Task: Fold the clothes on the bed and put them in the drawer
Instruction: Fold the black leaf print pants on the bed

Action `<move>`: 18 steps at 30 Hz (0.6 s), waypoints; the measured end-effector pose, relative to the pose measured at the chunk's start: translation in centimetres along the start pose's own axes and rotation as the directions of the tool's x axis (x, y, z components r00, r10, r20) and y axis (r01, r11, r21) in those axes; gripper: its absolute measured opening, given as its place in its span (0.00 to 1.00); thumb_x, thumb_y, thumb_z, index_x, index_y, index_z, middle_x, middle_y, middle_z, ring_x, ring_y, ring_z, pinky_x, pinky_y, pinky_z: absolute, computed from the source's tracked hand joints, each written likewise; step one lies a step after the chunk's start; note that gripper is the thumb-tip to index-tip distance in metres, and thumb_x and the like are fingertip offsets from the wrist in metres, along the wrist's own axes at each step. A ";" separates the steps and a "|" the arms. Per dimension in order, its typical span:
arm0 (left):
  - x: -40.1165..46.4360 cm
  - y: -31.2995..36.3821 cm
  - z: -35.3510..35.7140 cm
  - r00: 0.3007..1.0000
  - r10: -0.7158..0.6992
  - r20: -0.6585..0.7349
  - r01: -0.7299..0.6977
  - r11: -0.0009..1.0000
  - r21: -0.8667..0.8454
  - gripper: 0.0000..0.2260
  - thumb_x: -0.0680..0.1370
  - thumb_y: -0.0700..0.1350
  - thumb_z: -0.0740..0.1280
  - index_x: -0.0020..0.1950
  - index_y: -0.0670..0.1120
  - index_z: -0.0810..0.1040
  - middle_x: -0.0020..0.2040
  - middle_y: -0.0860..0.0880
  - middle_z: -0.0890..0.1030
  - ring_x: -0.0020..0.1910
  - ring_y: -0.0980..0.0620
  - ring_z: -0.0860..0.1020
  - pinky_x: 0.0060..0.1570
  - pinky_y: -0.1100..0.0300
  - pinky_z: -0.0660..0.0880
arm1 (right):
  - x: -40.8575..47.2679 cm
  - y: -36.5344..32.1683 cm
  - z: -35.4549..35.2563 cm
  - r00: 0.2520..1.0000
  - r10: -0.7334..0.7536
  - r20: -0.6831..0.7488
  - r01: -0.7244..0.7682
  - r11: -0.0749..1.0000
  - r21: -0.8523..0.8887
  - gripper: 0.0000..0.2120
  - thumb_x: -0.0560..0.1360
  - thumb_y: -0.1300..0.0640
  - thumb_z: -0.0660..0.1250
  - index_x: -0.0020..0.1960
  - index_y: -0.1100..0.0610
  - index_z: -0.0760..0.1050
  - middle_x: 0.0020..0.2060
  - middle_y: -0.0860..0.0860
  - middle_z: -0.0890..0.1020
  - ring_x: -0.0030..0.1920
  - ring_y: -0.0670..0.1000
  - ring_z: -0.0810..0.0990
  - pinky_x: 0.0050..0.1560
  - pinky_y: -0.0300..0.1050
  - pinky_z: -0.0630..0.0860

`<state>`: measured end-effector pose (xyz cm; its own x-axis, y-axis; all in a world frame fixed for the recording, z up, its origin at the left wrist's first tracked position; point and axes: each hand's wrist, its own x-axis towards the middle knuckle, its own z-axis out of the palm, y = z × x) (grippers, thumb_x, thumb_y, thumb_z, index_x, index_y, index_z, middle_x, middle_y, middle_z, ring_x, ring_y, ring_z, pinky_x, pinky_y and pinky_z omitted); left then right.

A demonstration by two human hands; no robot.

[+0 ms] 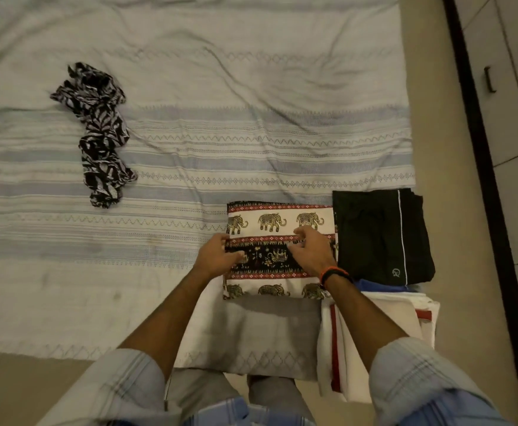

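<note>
A folded elephant-print cloth [270, 221] in cream, red and black lies on the bed [190, 118] near its front right corner. My left hand [217, 256] presses on the cloth's left edge with its fingers flat. Resting on the cloth's right half is my right hand [310, 250], fingers bent and touching the fabric. A crumpled black-and-white leaf-print garment [99, 133] lies unfolded at the bed's left. Folded black shorts [380, 235] sit right of the elephant cloth. A folded white cloth with a red stripe [380, 321] lies under my right forearm.
Grey cabinet drawers with dark handles [503, 72] stand at the far right, across a strip of beige floor [429, 118]. A blue folded item [374, 285] peeks out below the black shorts. The striped bedsheet hangs over the front edge of the bed.
</note>
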<state>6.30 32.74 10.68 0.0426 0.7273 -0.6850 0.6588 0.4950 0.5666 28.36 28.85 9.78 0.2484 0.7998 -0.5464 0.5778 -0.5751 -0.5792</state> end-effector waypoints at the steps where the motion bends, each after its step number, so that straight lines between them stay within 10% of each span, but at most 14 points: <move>1: -0.2 -0.2 -0.6 1.000 0.006 -0.009 -0.006 1.000 0.004 0.28 0.74 0.45 0.75 0.71 0.42 0.69 0.67 0.44 0.74 0.62 0.45 0.76 0.60 0.53 0.74 | -0.2 -0.8 0.1 1.000 -0.009 0.000 0.009 1.000 -0.002 0.21 0.76 0.58 0.71 0.67 0.59 0.72 0.63 0.57 0.78 0.59 0.54 0.79 0.62 0.51 0.77; 18: 4.7 -12.5 -23.9 0.987 -0.075 -0.142 0.047 0.979 -0.196 0.22 0.74 0.44 0.74 0.66 0.43 0.74 0.64 0.44 0.77 0.63 0.47 0.76 0.60 0.53 0.75 | 3.0 -22.6 15.2 0.987 -0.121 0.103 0.127 0.990 -0.057 0.18 0.76 0.56 0.70 0.64 0.59 0.74 0.59 0.53 0.80 0.52 0.51 0.80 0.57 0.45 0.76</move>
<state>-19.69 41.35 11.36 -0.1141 0.7479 -0.6539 0.4998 0.6121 0.6128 4.18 41.63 12.04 0.0951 0.8416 -0.5317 0.6477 -0.4579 -0.6089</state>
